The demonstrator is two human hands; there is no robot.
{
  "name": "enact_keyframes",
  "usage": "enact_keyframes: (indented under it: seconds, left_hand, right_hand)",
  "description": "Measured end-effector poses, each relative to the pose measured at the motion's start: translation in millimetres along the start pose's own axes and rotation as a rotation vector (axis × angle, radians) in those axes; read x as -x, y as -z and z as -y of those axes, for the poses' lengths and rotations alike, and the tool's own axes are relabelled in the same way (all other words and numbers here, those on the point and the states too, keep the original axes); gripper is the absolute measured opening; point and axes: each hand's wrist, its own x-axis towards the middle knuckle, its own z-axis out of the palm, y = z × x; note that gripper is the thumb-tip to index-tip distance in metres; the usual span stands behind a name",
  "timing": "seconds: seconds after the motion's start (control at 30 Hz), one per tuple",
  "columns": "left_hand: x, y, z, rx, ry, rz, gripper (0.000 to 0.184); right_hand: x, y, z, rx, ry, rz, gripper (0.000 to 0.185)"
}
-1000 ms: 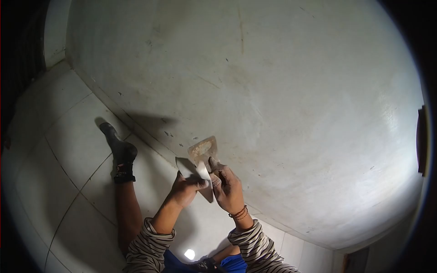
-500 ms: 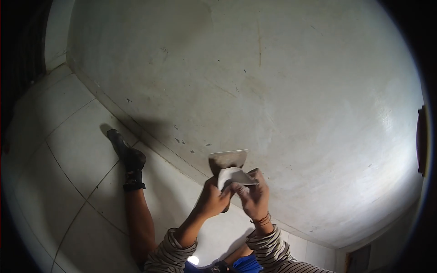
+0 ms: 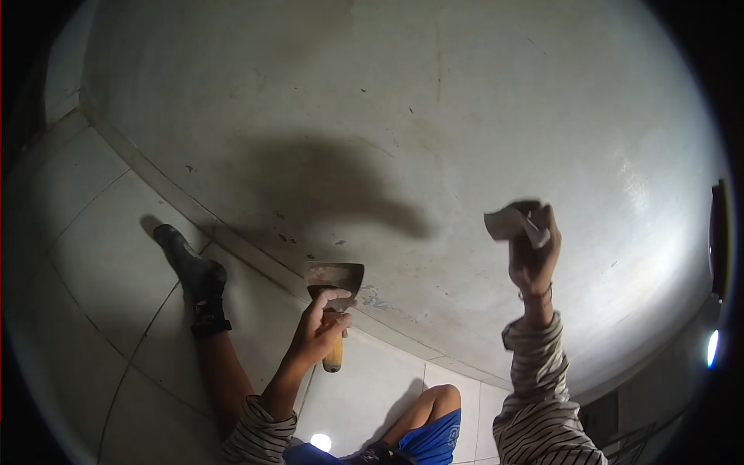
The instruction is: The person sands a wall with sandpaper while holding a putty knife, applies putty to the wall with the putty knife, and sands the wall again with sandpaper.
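- Our left hand (image 3: 314, 329) grasps a scraper (image 3: 335, 275), its fingers closed about the upper handle and one finger laid towards the base of the blade.
- We see the scraper low in front of us, blade upward near the foot of the wall (image 3: 465, 116), its yellowish handle (image 3: 332, 356) pointing down; we cannot tell whether the blade touches the wall.
- Our right hand (image 3: 536, 260), raised well apart to the right, pinches a bent, pale sheet (image 3: 504, 224) in curled fingers; we cannot tell whether the sheet meets the wall.
- Just right of the blade, we find grey scuffs (image 3: 380, 298) low on the wall.
- We sit on a tiled floor (image 3: 356, 391), a leg in a dark sock (image 3: 203, 283) stretched out on the left.
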Motion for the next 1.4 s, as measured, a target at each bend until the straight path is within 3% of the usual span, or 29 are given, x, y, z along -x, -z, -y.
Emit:
enact_keyframes:
  seconds: [0.03, 0.1, 0.17, 0.27, 0.43, 0.5, 0.53, 0.63, 0.77, 0.83, 0.97, 1.17, 1.27, 1.33, 1.4]
  left_hand:
    - [0, 1, 12, 0.088, -0.008, -0.027, 0.034]
    - [-5, 2, 19, 0.176, -0.018, -0.056, 0.039]
    - [-22, -4, 13, 0.224, -0.215, -0.042, 0.049]
    - [-58, -14, -15, 0.144, -0.328, 0.005, 0.056]
    - [-112, -26, -28, 0.137, -0.395, 0.085, 0.062]
    - [-130, -35, -26, 0.009, -0.270, 0.025, 0.069]
    - [-141, -44, -21, -0.302, -0.627, -0.187, 0.078]
    - [-156, -51, -15, -0.434, -0.726, -0.317, 0.078]
    - [-160, -51, 6, -0.391, -0.794, -0.278, 0.079]
    - [-150, -57, 2, -0.648, -0.564, -0.273, 0.078]
    - [-154, -66, 15, -0.701, -0.675, -0.414, 0.065]
    - [-151, -63, 9, -0.685, -0.594, -0.397, 0.061]
    - [-149, -64, 6, -0.673, -0.589, -0.401, 0.061]
    - [-150, -63, 4, -0.674, -0.591, -0.411, 0.061]
    - [-149, -65, 6, -0.662, -0.585, -0.410, 0.062]
  right_hand:
    - [-13, 1, 4, 0.130, 0.136, 0.054, 0.021]
    - [-24, -5, 12, 0.230, 0.182, 0.057, 0.024]
    - [-28, -10, 8, 0.326, 0.213, 0.063, 0.028]
    - [-44, -16, -6, 0.404, 0.459, -0.122, 0.051]
    - [-68, -22, -39, 0.581, 0.649, -0.205, 0.056]
    - [-76, -29, -50, 0.822, 0.643, -0.123, 0.055]
    - [-75, -31, -54, 0.919, 0.626, -0.051, 0.062]
    - [-64, -43, -53, 0.907, 0.609, -0.017, 0.072]
    - [-52, -14, -67, 0.946, 0.591, 0.251, 0.062]
    - [-46, -10, -77, 0.982, 0.617, 0.228, 0.052]
    - [-42, -12, -80, 0.969, 0.668, 0.129, 0.045]
    - [-34, -28, -74, 1.071, 0.616, 0.064, 0.041]
    - [-37, -33, -76, 0.871, 0.650, 0.023, 0.046]
    - [-35, -48, -61, 0.492, 0.361, -0.244, 0.048]
    - [-32, -47, -57, 0.551, 0.300, -0.208, 0.048]
